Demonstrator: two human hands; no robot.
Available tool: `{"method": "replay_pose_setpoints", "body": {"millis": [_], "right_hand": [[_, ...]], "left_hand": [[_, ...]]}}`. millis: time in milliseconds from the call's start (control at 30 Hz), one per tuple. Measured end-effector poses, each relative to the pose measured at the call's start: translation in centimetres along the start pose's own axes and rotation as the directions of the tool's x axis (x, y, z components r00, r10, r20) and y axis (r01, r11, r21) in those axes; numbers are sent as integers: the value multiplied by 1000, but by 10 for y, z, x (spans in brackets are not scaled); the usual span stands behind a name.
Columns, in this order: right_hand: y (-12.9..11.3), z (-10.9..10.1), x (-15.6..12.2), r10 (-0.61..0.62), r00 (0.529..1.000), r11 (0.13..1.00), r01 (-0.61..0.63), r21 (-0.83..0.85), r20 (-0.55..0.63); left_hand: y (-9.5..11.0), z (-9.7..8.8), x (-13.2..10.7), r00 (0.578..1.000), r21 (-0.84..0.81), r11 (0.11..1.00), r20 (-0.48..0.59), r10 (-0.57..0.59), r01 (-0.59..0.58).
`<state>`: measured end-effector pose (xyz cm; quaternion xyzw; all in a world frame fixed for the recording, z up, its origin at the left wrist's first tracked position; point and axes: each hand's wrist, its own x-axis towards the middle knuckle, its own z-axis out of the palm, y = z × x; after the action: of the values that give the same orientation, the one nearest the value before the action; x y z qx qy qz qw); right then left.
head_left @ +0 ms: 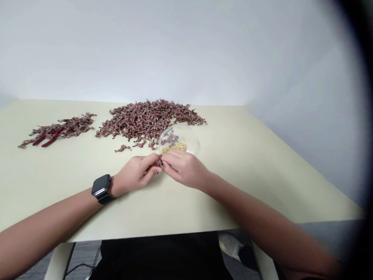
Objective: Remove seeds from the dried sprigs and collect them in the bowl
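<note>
My left hand (136, 173) and my right hand (184, 169) meet at their fingertips and pinch a small dark dried plant sprig (159, 162), which they partly hide. Just beyond the right hand lies a clear round dish (191, 141), with yellow seeds (174, 147) and dark plant bits (170, 138) inside. Farther back spreads a large heap of dried reddish-brown flower heads (144, 120). To the left lie dried stalks with red stems (58, 130).
All of this rests on a pale green table (249, 166). A few stray sprigs (123, 148) lie near the heap. A black smartwatch (100, 189) sits on my left wrist. A white wall (131, 44) rises behind the table.
</note>
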<state>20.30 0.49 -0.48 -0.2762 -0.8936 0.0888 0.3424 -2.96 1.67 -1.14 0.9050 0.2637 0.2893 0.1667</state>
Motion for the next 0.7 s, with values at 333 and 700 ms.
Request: {"method": "replay_pose_setpoints", "body": {"millis": [333, 700], "right_hand": [[-14, -5, 6, 511, 749, 410, -644, 646, 423], [-10, -2, 5, 420, 886, 728, -457, 511, 195]], "left_hand": [[-6, -1, 4, 971, 265, 935, 42, 235, -238], [0, 1, 2, 999, 56, 998, 33, 8, -10]]}}
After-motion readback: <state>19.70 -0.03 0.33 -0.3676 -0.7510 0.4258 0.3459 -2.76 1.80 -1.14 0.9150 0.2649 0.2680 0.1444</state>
